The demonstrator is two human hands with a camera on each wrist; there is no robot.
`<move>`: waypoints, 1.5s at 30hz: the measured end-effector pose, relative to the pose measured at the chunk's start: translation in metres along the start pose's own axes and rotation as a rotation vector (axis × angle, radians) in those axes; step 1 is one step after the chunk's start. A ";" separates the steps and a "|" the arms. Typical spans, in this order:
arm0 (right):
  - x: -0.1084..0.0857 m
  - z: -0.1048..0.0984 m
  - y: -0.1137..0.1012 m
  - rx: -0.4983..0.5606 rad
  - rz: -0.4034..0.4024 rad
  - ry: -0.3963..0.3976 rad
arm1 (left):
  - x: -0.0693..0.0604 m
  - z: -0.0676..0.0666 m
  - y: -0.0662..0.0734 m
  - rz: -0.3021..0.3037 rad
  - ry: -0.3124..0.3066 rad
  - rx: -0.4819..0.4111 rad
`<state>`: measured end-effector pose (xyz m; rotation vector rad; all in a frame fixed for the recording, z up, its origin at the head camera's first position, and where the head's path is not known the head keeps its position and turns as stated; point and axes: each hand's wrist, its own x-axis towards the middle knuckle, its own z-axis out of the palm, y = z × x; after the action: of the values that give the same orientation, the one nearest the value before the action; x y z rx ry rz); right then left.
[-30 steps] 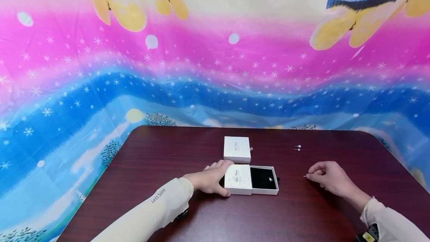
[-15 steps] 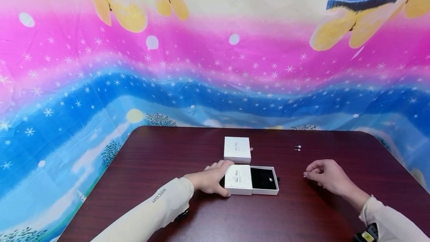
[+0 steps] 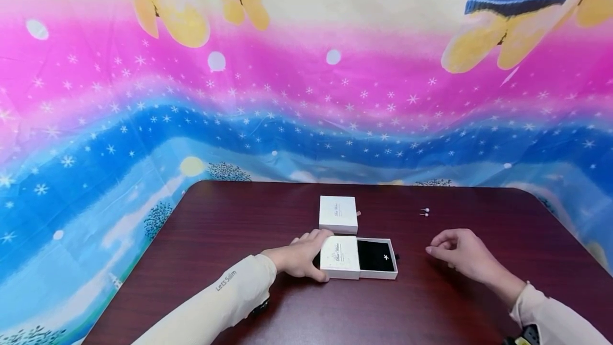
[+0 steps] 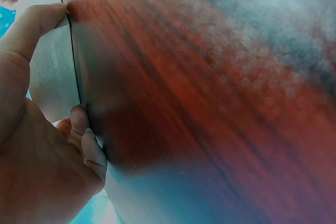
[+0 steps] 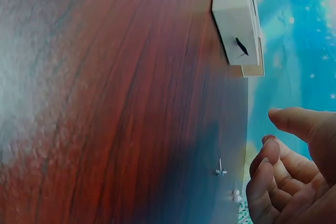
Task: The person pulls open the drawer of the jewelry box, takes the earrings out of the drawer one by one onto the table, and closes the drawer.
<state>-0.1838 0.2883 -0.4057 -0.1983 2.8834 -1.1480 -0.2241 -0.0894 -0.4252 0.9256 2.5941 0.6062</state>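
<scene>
A white jewelry box [image 3: 339, 257] has its inner drawer [image 3: 394, 260] pulled partway out to the right. A small silver star earring [image 3: 386, 257] sits on the drawer's black pad. My left hand [image 3: 299, 257] holds the sleeve's left end, thumb at the near side and fingers at the far side. Right of the box, my right hand [image 3: 462, 253] hovers over the table with loosely curled fingers. In the right wrist view, thumb and fingertips are apart with nothing between them. Beneath them a star-shaped stud earring [image 5: 220, 170] lies on the table; the hand hides it from the head view.
A second white box [image 3: 337, 213], closed, stands just behind the first. Two pearl stud earrings [image 3: 426, 214] lie farther back, beyond my right hand. The dark wooden table [image 3: 249, 206] ends at a printed cloth backdrop [image 3: 287, 95].
My right hand has shifted slightly left. A tiny bright thing seen earlier at its fingertips no longer shows in the head view. My left hand and the box stay where they were.
</scene>
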 end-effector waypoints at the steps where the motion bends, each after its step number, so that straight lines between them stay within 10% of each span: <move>1: -0.001 0.001 -0.002 0.003 -0.002 0.001 | 0.000 0.000 0.000 0.001 0.000 0.000; 45: -0.011 0.021 -0.037 -0.010 -0.085 -0.041 | 0.000 0.001 -0.001 0.014 0.011 0.012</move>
<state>-0.1671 0.2485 -0.3959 -0.3435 2.8707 -1.1281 -0.2244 -0.0900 -0.4267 0.9472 2.6058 0.6016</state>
